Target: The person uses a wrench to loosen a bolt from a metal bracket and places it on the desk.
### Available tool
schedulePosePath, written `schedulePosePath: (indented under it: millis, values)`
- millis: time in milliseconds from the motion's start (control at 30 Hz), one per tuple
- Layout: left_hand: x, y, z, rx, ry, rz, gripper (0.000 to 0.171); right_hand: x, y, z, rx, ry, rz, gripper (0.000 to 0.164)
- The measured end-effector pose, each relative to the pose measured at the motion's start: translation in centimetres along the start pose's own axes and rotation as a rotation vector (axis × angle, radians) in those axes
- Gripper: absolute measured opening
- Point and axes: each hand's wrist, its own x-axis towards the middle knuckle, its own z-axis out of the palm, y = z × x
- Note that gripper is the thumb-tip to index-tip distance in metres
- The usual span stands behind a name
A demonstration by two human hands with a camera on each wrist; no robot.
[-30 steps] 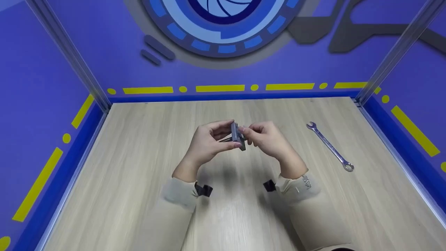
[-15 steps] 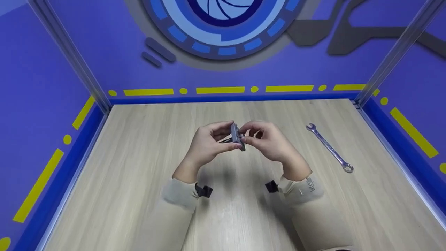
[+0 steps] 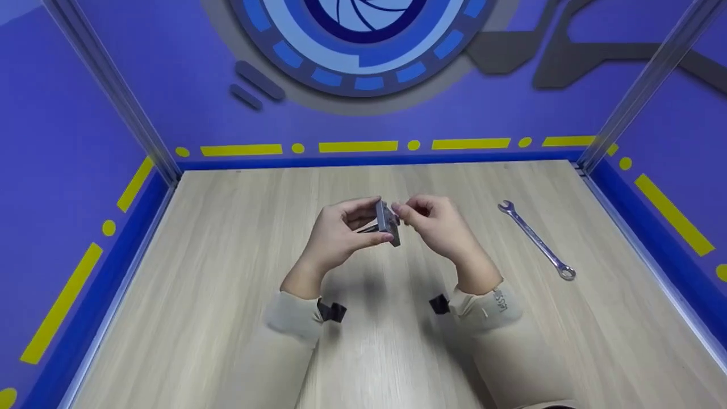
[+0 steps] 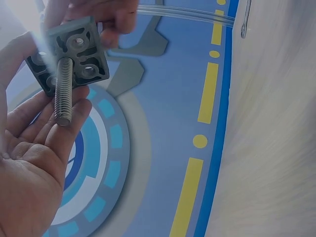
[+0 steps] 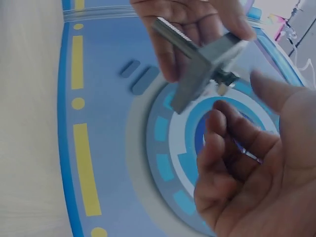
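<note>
My left hand [image 3: 339, 234] grips a grey square metal plate [image 3: 385, 218] by its edges, thumb on the near side and fingers on the far side. The plate has several holes. A threaded rod [image 4: 64, 94] sticks out of its back toward the left palm. On the opposite face, the right wrist view shows a small nut or bolt end [image 5: 226, 79]. My right hand [image 3: 442, 228] is right beside this face, fingers bent. In the right wrist view its thumb and fingertips are apart, with the small fastener near them; no firm hold shows.
A combination wrench [image 3: 537, 238] lies on the wooden table [image 3: 227, 255] to the right, its open end pointing away. Blue printed panels [image 3: 363, 128] enclose the back and both sides. Black wrist cameras sit at both cuffs.
The right thumb and fingers move back and forth at the fastener: spread around it half a second ago, now with the thumb higher. The left hand and plate hardly move.
</note>
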Motion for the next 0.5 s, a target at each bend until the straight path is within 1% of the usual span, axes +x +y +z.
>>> schedulePosePath:
  millis: [100,300,400,500]
  values:
    - [-0.07,-0.04,0.12,0.005,0.009,0.011,0.076,0.02,0.00,0.20,-0.019,-0.012,0.048,0.042]
    - [-0.05,0.05,0.34,0.029,0.002,0.024,0.076,-0.16,-0.13,-0.12,-0.029,-0.062,0.045,0.045]
    - [-0.09,0.19,0.37,0.027,-0.005,0.020,0.077,-0.22,-0.12,-0.37,-0.017,-0.078,0.025,0.039]
    - [-0.18,0.24,0.34,0.024,-0.004,0.017,0.077,-0.35,-0.17,-0.61,0.008,-0.097,-0.013,0.025]
